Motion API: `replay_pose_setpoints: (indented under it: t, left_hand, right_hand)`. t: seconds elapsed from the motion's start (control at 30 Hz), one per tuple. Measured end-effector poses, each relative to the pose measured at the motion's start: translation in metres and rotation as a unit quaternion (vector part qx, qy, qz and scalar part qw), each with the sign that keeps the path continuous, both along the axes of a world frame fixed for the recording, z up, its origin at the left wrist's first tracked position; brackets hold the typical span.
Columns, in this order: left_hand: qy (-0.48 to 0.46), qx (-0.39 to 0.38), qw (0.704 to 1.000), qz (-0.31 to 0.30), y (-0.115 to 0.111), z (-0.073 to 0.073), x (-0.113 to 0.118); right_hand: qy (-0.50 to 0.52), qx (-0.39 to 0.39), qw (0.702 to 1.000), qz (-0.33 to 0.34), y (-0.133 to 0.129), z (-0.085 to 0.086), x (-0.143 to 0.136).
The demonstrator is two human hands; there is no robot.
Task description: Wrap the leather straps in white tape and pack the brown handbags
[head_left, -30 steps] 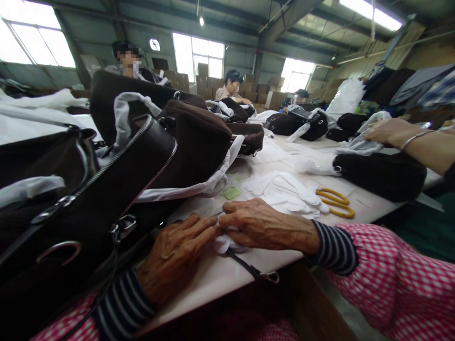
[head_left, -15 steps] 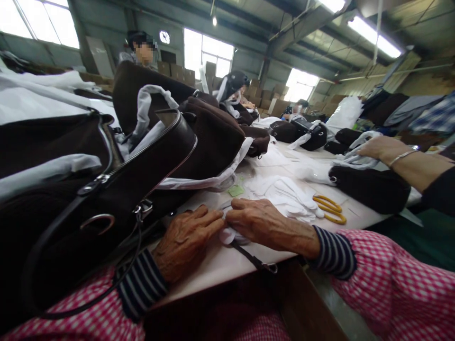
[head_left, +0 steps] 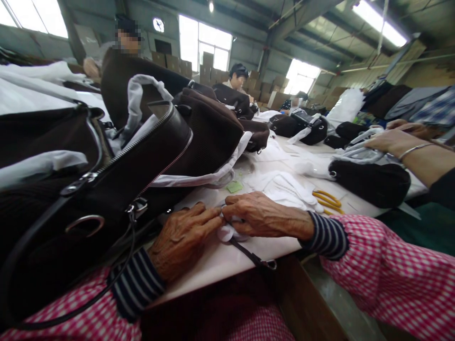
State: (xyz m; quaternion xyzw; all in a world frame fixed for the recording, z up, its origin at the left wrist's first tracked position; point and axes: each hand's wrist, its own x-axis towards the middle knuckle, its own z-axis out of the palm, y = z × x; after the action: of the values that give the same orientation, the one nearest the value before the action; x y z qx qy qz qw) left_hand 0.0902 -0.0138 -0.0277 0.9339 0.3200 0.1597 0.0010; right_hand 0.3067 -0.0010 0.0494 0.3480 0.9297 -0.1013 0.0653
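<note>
Just below the middle of the head view, toward six o'clock, my two hands meet over a small white wrapping (head_left: pixel 224 233) on the counter (head_left: pixel 209 266), near its front edge. My left hand (head_left: pixel 185 239) lies with its fingers stretched and pressed together, tips at the wrapping; its thumb is hidden, so I cannot tell whether it grips. My right hand (head_left: pixel 265 215) has bent fingers and seems to pinch the wrapping, though the contact itself is covered. From there a black strap (head_left: pixel 248 254) runs toward four o'clock, its metal clip (head_left: pixel 272 264) just past the counter's edge.

Little has changed here over the last second: both hands keep to one spot and the strap lies as it did, so I judge that the close finger work is still at the same point. What has shifted is around it. My right sleeve (head_left: pixel 384 255) now hides part of the yellow-handled scissors (head_left: pixel 327 200), at three o'clock from my hands. Farther off, between two and three o'clock, a co-worker's hand (head_left: pixel 393 141) is above a black bag (head_left: pixel 369 184), and another hand now shows behind it. Toward ten o'clock, the heap of dark bags (head_left: pixel 152 147) stands near my left hand as before.
</note>
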Motion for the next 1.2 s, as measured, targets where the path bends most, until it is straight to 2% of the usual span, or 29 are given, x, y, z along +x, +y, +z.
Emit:
replay_pose_setpoints:
  t: [0.3,0.53,0.7,0.83,1.0,1.2]
  left_hand:
    - [-0.025,0.03,0.999,-0.017,0.0,-0.009,-0.002]
    - [0.004,-0.01,1.0,0.008,-0.004,-0.006,-0.002]
    - [0.015,-0.025,1.0,0.012,-0.003,-0.001,0.0]
    - [0.022,-0.016,0.999,0.018,-0.003,0.0,0.001]
    - [0.004,-0.014,1.0,0.013,-0.003,-0.003,0.0]
    - [-0.029,-0.043,0.999,0.007,-0.003,-0.006,0.001]
  right_hand:
    - [-0.065,0.058,0.996,-0.019,0.012,-0.004,-0.015]
    - [-0.067,0.079,0.995,-0.01,0.01,-0.009,-0.019]
    - [-0.043,-0.01,0.999,-0.007,0.006,0.005,-0.008]
    - [0.01,-0.061,0.998,-0.018,0.013,0.013,-0.007]
    - [0.079,-0.22,0.969,-0.085,0.032,0.009,-0.008]
    - [0.066,-0.243,0.958,-0.138,0.049,-0.001,-0.011]
